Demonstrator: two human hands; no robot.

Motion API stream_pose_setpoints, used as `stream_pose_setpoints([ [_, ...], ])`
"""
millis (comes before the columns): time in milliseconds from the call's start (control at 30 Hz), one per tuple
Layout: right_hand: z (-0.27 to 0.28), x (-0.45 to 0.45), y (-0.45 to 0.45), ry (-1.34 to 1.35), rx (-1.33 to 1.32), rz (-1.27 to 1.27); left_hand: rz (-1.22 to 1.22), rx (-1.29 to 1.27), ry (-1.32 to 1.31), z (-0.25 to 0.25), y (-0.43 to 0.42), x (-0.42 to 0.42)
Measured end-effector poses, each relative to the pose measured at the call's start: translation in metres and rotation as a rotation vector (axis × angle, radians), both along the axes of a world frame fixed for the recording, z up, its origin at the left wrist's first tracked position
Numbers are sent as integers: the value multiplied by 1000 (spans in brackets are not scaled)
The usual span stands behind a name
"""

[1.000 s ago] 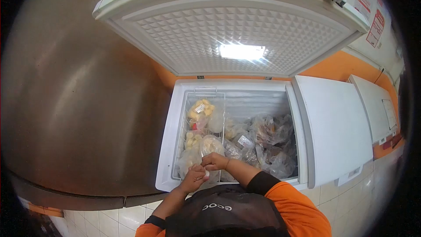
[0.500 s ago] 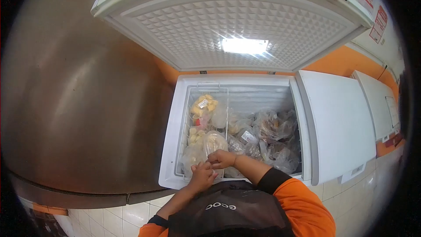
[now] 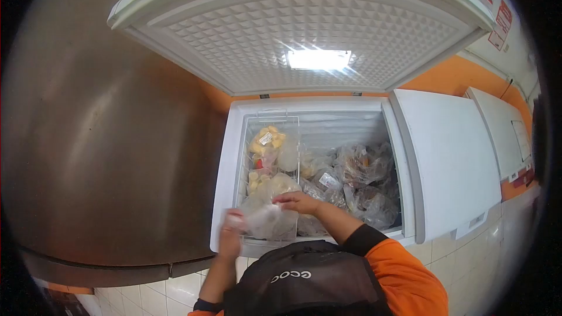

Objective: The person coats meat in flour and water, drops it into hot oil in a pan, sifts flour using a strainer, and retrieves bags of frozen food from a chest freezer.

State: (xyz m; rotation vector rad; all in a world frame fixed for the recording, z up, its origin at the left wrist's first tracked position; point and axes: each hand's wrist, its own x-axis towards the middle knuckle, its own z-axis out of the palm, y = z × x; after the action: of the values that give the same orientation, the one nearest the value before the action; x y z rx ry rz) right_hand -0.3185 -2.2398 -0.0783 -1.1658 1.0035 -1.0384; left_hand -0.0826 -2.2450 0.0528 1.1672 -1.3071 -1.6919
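Observation:
A whitish translucent plastic bag (image 3: 264,217) is stretched between my two hands over the near end of a wire basket (image 3: 299,134). My right hand (image 3: 298,202) pinches one end of it, fingers closed. At the freezer's front left rim, my left hand (image 3: 231,231) is closed around the other end, smeared by motion. Just beyond my hands lies a bulging clear bag (image 3: 282,184) with pale contents. Farther back in the basket sits a bag of yellow pieces (image 3: 269,140) with a white label.
The chest freezer's lid (image 3: 263,29) is raised above. Several clear bags (image 3: 363,167) fill the compartment on the right. A white closed freezer (image 3: 448,164) adjoins on that side, and a large brown metallic surface (image 3: 111,140) borders the left.
My hands were together over the bag. Now the left has pulled away to the left, drawing the plastic out between them. The view has shifted slightly.

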Motion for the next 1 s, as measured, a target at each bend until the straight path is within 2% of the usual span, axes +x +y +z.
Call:
stream_pose_setpoints([
  [33,12,-4,6,310,-251,-11,152,-167,168,-14,-18,13],
  [67,23,-9,13,616,-503,-19,158,-35,305,-25,-22,33],
  [133,25,-10,15,954,-660,52,30,7,536,-4,-14,21],
  [167,19,-9,13,987,-560,133,-38,27,652,6,-10,12],
  [200,18,-7,11,1021,-461,213,-53,10,614,10,-8,1],
  [267,21,0,12,723,-368,-13,-180,-300,31,-56,-14,-1],
  [300,25,4,13,571,-321,-119,-230,-439,-199,-62,-9,-16],
  [333,31,6,15,565,-312,-66,-275,-576,-432,-68,-2,-33],
  [400,47,9,17,556,-292,36,-250,-432,-445,-66,-2,-50],
  [433,52,6,16,536,-320,-6,-240,-360,-448,-64,-5,-55],
  [467,58,-1,13,518,-348,-47,-131,-544,-386,-60,-8,-57],
  [500,62,-7,10,501,-377,-88,-53,-631,-440,-54,-13,-57],
  [567,65,-10,10,438,-223,-284,103,-795,-553,-40,-25,-51],
  [633,60,-12,9,343,-46,-494,199,-954,-804,-32,-44,-35],
  [700,44,-29,0,224,145,-714,404,-879,-998,-25,-74,19],
  [767,36,-60,4,190,209,-656,607,-793,-1187,-17,-100,61],
  [800,40,-68,2,172,238,-629,466,-889,-1121,-5,-105,61],
  [867,55,-53,-5,531,-279,-515,187,-1033,-980,20,-107,61],
  [900,68,-39,-5,697,-533,-438,-70,-851,-922,26,-94,39],
  [933,84,-25,-6,640,-386,-237,-301,-730,-852,20,-81,21],
  [1000,120,-3,-8,516,-110,142,-357,-787,-704,4,-55,-25],
])
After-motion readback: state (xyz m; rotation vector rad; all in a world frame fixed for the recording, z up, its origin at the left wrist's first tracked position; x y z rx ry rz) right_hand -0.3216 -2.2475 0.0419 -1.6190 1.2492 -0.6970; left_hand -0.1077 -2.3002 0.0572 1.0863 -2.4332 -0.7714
